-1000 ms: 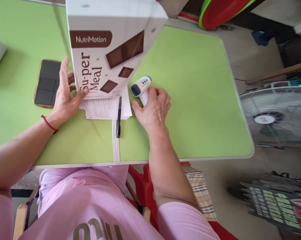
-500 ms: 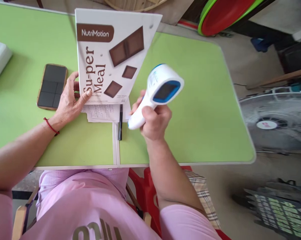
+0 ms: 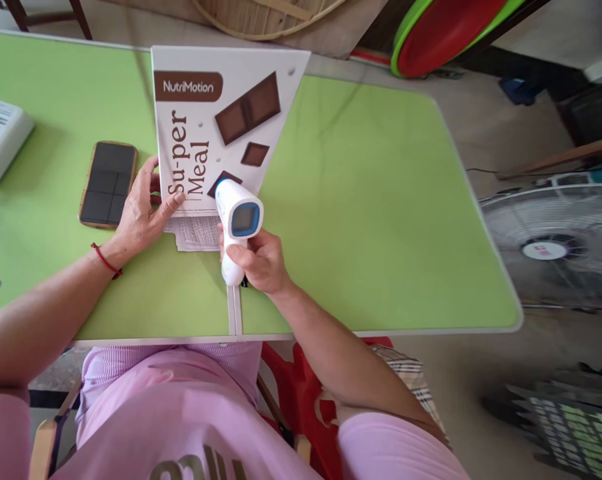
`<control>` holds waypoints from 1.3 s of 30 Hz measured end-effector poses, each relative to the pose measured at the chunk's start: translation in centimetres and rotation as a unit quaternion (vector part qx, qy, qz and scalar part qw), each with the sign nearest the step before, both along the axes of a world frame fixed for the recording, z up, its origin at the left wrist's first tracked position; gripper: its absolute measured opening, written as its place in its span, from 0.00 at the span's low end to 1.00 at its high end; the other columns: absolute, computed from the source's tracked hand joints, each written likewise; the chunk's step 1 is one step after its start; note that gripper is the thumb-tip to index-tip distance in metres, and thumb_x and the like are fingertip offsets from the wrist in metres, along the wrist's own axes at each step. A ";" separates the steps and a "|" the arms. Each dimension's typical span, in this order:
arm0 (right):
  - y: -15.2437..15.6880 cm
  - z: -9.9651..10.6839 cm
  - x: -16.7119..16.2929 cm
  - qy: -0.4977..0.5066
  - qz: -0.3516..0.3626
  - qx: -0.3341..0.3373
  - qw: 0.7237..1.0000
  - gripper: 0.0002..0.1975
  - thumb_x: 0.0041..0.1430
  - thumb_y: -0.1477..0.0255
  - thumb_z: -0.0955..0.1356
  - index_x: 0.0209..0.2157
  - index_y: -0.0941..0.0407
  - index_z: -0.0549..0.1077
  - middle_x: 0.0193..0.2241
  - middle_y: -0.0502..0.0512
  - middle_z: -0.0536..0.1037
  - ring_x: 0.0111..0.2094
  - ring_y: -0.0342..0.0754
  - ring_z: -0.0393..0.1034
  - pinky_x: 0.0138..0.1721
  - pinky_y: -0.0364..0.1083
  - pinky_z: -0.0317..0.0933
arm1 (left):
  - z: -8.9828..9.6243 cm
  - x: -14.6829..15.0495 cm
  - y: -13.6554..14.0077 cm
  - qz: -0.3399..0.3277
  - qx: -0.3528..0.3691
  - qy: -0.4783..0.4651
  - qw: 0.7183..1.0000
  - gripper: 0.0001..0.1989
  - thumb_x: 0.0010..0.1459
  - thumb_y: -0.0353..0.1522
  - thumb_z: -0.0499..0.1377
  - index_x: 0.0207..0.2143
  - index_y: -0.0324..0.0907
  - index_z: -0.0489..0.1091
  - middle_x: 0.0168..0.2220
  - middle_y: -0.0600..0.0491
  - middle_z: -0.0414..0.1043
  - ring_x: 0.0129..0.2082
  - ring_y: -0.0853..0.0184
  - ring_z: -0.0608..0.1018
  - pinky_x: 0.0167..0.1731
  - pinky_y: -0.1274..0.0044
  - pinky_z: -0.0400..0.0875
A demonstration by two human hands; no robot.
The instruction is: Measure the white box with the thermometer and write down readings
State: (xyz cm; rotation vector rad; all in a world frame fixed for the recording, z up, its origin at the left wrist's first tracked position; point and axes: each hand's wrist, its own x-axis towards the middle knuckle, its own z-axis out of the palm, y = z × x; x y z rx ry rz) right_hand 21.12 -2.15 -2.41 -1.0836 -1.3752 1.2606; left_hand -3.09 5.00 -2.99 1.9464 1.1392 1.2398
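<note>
My left hand grips the lower left corner of a white NutriMotion box, thumb on its front and fingers behind the edge. Brown chocolate pieces are printed on the box. In my right hand is a white and blue infrared thermometer, its small screen facing me and its front end over the lower part of the box. Printed paper lies under the box. A black pen is mostly hidden behind the thermometer and hand.
Left of my hand a smartphone lies on the green table. A white box stands at the far left. Beyond the right table edge is a fan. A red chair sits below the front edge.
My right hand has brought the thermometer left and slightly down, from beside the box to in front of its lower part. My left hand keeps its hold on the box.
</note>
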 end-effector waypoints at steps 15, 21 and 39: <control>-0.1 0.4 -0.1 -0.007 -0.011 -0.023 1.000 0.28 0.49 0.41 0.74 0.28 0.53 0.75 0.23 0.49 0.72 0.24 0.45 0.64 0.27 0.47 0.63 | -0.7 -0.4 0.2 -0.005 0.036 0.025 0.999 0.42 0.66 0.62 0.57 0.71 0.48 0.57 0.63 0.39 0.68 0.60 0.46 0.77 0.60 0.58 0.75; -0.1 0.6 -0.4 -0.019 -0.026 0.012 0.999 0.28 0.50 0.40 0.73 0.27 0.53 0.74 0.22 0.49 0.74 0.23 0.44 0.64 0.26 0.47 0.62 | -0.5 -0.4 0.4 -0.013 0.018 0.019 1.000 0.42 0.66 0.62 0.58 0.70 0.47 0.58 0.61 0.38 0.69 0.60 0.45 0.77 0.58 0.57 0.77; -0.1 0.3 -0.4 -0.032 0.003 0.087 0.996 0.26 0.56 0.42 0.73 0.31 0.52 0.75 0.25 0.49 0.74 0.25 0.45 0.66 0.27 0.47 0.66 | 0.1 0.0 0.0 -0.026 -0.034 -0.011 0.999 0.48 0.62 0.64 0.60 0.73 0.48 0.55 0.64 0.38 0.68 0.58 0.47 0.78 0.50 0.61 0.81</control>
